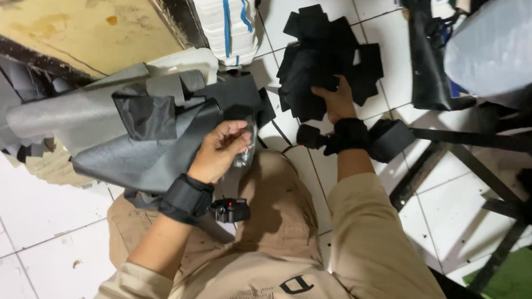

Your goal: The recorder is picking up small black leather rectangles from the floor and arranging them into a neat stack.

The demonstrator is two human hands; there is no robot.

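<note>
Left hand (220,147) beside grey sheet (126,151)

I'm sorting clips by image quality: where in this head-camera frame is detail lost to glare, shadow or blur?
Head view: the white sack and the pale wrapped bundle look bright and washed out; the stack of black fabric pieces in the right hand reads as near-featureless dark; the left hand looks slightly soft; the floor tiles are evenly lit.
</note>
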